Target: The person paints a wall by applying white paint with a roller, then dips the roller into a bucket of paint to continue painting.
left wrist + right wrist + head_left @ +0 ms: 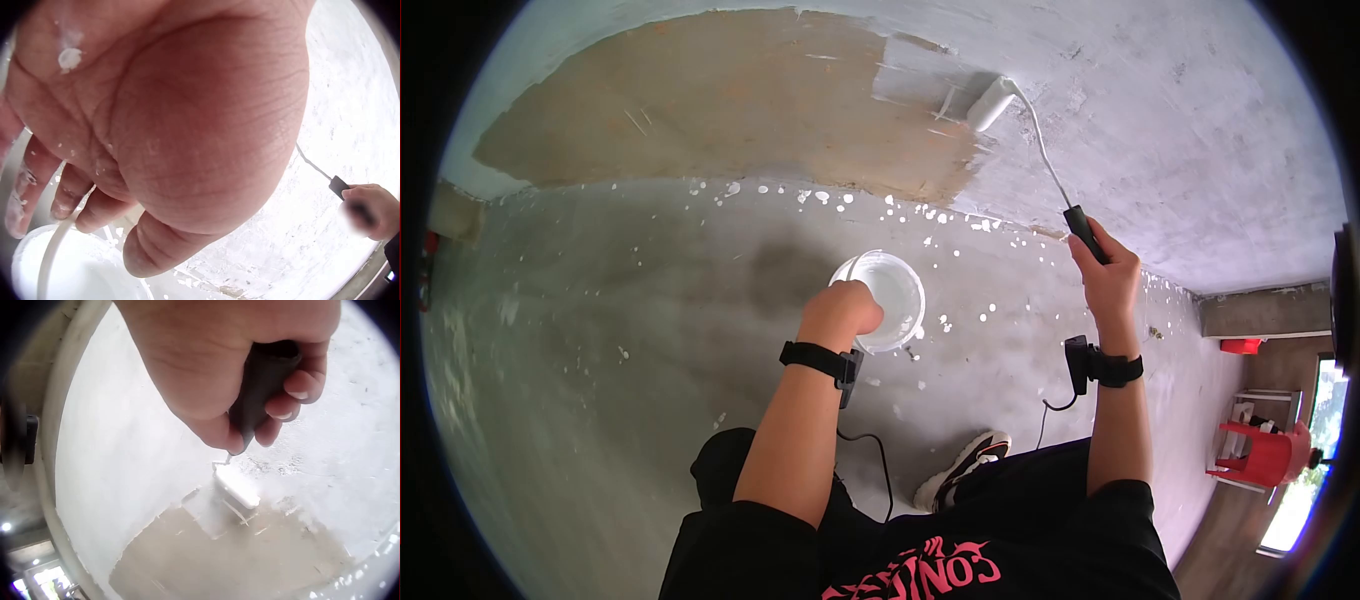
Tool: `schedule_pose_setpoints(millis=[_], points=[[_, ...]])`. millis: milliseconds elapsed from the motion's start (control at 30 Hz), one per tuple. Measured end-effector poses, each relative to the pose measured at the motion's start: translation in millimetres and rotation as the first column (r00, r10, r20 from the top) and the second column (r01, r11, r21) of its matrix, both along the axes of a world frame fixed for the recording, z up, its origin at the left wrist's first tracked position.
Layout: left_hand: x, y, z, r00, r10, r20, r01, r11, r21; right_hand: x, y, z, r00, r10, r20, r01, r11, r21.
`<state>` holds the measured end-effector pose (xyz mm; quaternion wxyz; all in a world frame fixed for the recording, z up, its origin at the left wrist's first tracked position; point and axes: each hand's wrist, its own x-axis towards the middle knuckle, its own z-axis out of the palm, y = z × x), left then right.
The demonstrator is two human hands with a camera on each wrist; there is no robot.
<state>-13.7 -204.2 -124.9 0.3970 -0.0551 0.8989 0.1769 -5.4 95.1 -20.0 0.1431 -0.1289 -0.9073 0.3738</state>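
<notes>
My right hand (1112, 272) grips the dark handle of a paint roller (992, 104), its fingers wrapped round the grip in the right wrist view. The roller's white sleeve lies against the wall, at the border between white paint and a bare brown patch (730, 95). Low in front of me, my left hand (840, 310) holds a white bucket (908, 275) by its handle (55, 253). White paint shows inside the bucket. Specks of white paint dot the left palm and fingers. Part of the bucket's rim is hidden behind this hand.
White paint drips spatter the grey floor (670, 300) along the foot of the wall. My shoe (962, 470) stands behind the bucket. Far to the right are a red chair (1265, 455) and a bright window (1305, 480). Cables hang from both wrist cameras.
</notes>
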Motion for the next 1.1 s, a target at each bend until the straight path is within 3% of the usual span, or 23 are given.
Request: schedule_pose_setpoints(millis=[200,1100], points=[[-1,-2,-2,1.0,0.006,-0.005,-0.006,1.0,0.003,-9,-10,-4,0.999,0.046,-0.026,-0.048,0.994,-0.095],[-1,-1,-5,1.0,0.023,-0.009,-0.023,0.999,0.042,-30,-94,3,0.99,0.127,-0.059,-0.131,0.989,-0.068]])
